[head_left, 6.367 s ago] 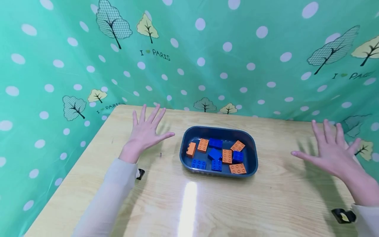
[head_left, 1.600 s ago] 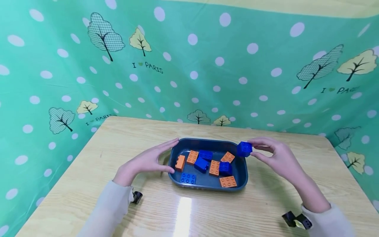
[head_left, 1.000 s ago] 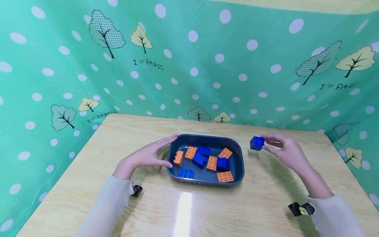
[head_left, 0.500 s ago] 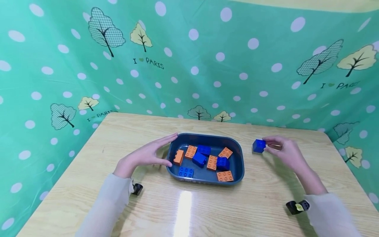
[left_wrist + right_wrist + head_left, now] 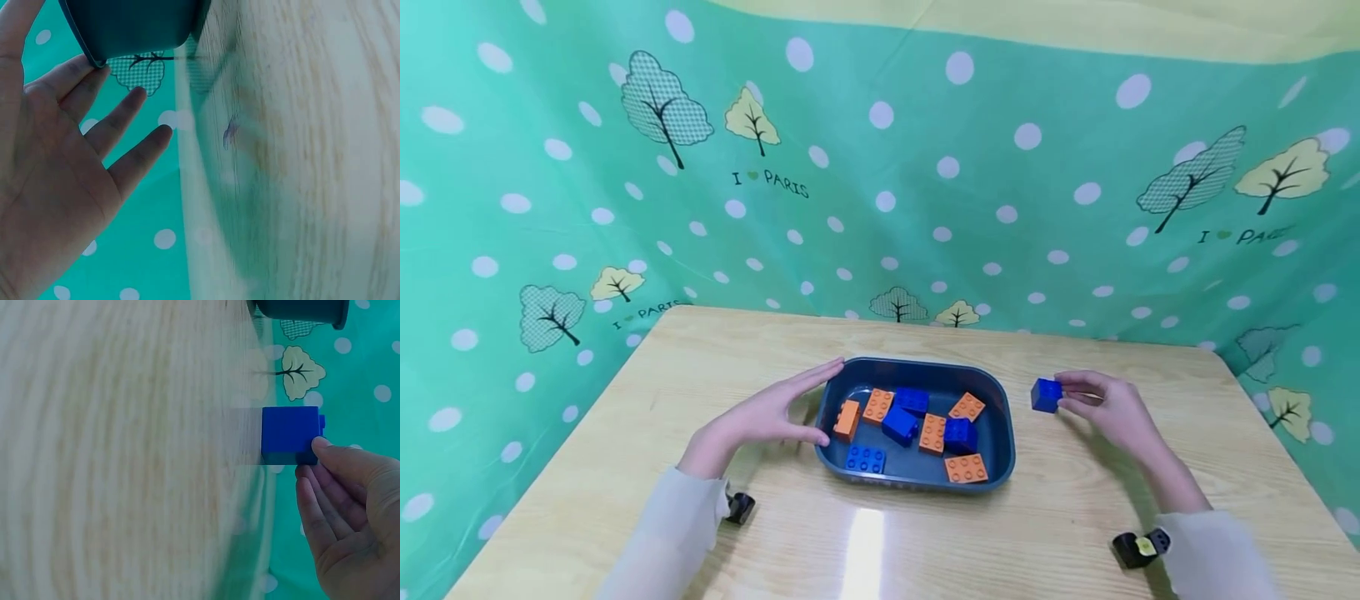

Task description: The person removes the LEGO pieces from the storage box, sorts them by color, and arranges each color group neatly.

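My left hand (image 5: 756, 419) spans the left end of a dark blue bin (image 5: 925, 372), thumb near the front corner and fingers near the back. In the left wrist view, the fingers of that hand (image 5: 56, 162) look nearly straight, with fingertips at the rim of the bin (image 5: 134, 25). Right of the bin, my right hand (image 5: 1116, 412) pinches a blue toy brick (image 5: 1046, 396) between thumb and fingers. The right wrist view shows this brick (image 5: 290, 434) with its base on the wooden table, studs facing up. Inside the bin lie several orange bricks (image 5: 932, 434) and blue bricks (image 5: 866, 459).
A wooden table (image 5: 790, 533) lies under everything, with a bright light reflection (image 5: 863, 550) in front of the bin. Green dotted cloth (image 5: 850, 167) hangs behind and at both sides. Small black devices (image 5: 741, 508) sit at both wrists.
Both hands were spread apart over the table at first. Since then the left came to the bin, and the right carried a blue brick out over its right end and down onto the table.
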Action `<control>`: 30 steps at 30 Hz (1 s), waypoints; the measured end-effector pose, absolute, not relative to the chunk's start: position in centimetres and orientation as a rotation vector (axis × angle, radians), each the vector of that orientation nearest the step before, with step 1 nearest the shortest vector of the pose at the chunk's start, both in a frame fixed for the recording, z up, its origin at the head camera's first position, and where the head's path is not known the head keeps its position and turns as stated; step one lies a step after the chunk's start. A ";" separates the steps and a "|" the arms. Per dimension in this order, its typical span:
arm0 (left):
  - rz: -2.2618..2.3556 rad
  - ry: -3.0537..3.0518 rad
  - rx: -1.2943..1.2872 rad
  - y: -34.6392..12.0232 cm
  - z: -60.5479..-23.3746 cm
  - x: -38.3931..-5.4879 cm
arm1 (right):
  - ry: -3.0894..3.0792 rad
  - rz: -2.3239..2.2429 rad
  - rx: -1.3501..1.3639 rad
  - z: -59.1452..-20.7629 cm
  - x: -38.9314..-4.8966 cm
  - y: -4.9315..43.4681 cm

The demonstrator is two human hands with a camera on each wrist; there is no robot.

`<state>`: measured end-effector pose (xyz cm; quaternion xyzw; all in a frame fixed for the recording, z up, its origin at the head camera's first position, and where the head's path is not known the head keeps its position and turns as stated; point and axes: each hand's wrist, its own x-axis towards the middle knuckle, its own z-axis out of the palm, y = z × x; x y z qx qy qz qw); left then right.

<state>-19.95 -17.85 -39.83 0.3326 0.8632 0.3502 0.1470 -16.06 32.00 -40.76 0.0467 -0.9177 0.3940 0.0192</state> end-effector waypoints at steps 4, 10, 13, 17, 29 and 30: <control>1.025 2.485 0.953 -18.2 -40.1 -19.7 | -2.814 1.193 0.152 -40.4 -15.3 31.6; 1.042 2.481 0.937 -18.2 -40.3 -19.7 | -2.718 1.247 0.180 -39.0 -14.1 31.0; 1.046 2.475 0.921 -18.0 -40.1 -19.8 | -2.692 1.289 0.195 -38.4 -13.7 30.4; 1.052 2.461 0.918 -17.7 -39.9 -20.0 | -2.683 1.352 0.230 -37.2 -13.1 29.2; 1.059 2.456 0.911 -17.8 -40.0 -20.3 | -2.598 1.860 0.584 -35.6 -13.9 21.2; 1.061 2.458 0.910 -17.8 -40.0 -20.3 | -2.595 1.908 0.614 -35.7 -14.0 20.4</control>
